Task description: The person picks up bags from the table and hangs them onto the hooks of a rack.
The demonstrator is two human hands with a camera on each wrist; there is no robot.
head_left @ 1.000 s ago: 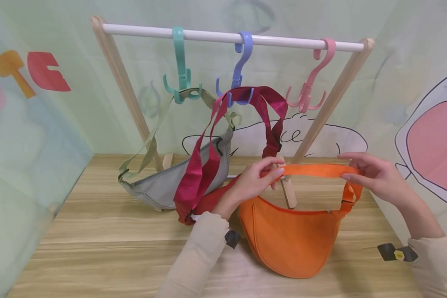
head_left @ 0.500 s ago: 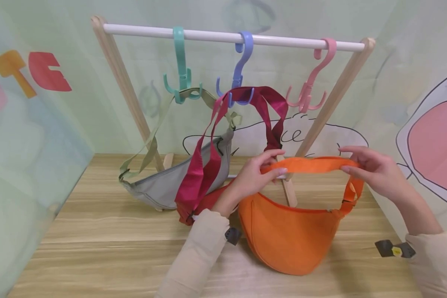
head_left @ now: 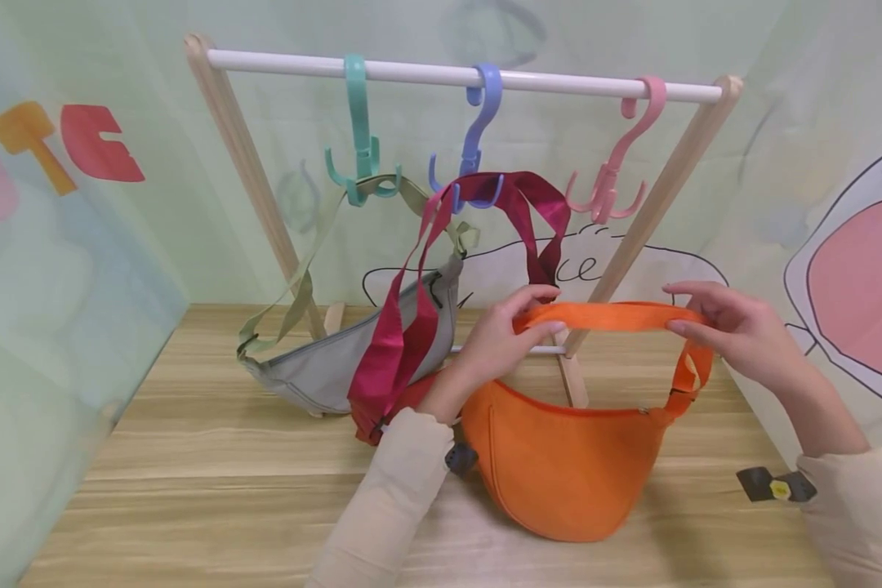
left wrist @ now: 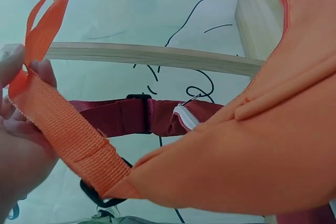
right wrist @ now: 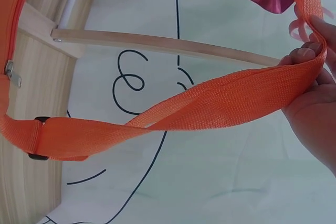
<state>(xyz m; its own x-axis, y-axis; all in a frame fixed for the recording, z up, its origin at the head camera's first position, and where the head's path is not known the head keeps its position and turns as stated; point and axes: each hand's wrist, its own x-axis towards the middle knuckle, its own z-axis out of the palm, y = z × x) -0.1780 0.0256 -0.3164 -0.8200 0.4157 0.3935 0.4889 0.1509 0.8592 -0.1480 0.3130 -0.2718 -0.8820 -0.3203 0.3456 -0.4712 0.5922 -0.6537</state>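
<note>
An orange crescent-shaped shoulder bag (head_left: pixel 562 465) hangs upright by its orange strap (head_left: pixel 606 317) low over the table. My left hand (head_left: pixel 501 333) pinches the strap's left part between thumb and fingers. At the strap's right end, my right hand (head_left: pixel 742 327) pinches it the same way, so the top stretch runs nearly level between both hands. In the left wrist view the webbing (left wrist: pixel 73 135) drops from the hand to a black buckle on the bag. The right wrist view shows the strap (right wrist: pixel 231 100) twisting down towards its slider and the zip end.
A rack's white rail (head_left: pixel 419 73) carries a green hook (head_left: pixel 358 122), a blue hook (head_left: pixel 478 122) and a pink hook (head_left: pixel 617 155). A grey bag (head_left: pixel 323 371) hangs from the green one. The blue one bears a dark red bag's strap (head_left: pixel 389 343). Below lies the wooden table (head_left: pixel 228 490).
Both hands have risen slightly, lifting the orange strap and pulling it straighter. The bag has shifted a little up and left. The hanging bags stay put.
</note>
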